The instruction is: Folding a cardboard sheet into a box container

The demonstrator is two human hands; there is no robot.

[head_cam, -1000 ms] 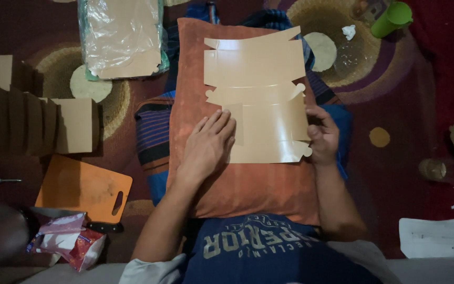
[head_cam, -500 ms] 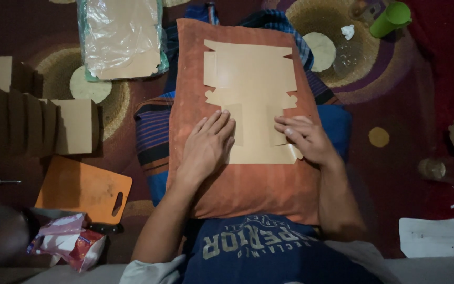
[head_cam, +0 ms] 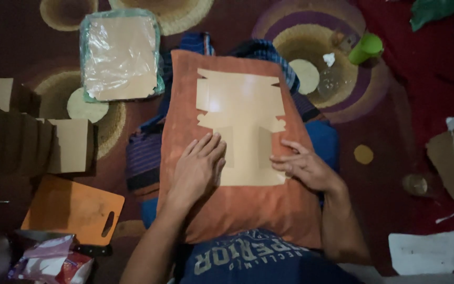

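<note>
I see a tan die-cut cardboard blank (head_cam: 240, 123), notched and tabbed along its edges, lying flat on the orange pillow (head_cam: 237, 210) across the lap. My left hand (head_cam: 198, 168) presses flat and spread on its 9 o'clock edge, my right hand (head_cam: 303, 167) flat with fingers apart at 3 o'clock. A second ago the right side flap stood out unfolded in the right hand's pinch; now both flaps lie folded inward.

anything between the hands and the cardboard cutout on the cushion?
Nothing visible. Both hands lie flat on the tan cardboard cutout, which rests on the orange cushion: the left hand presses its left flap, the right hand its right flap. The other cardboard pieces sit off to the side on the rug.
</note>
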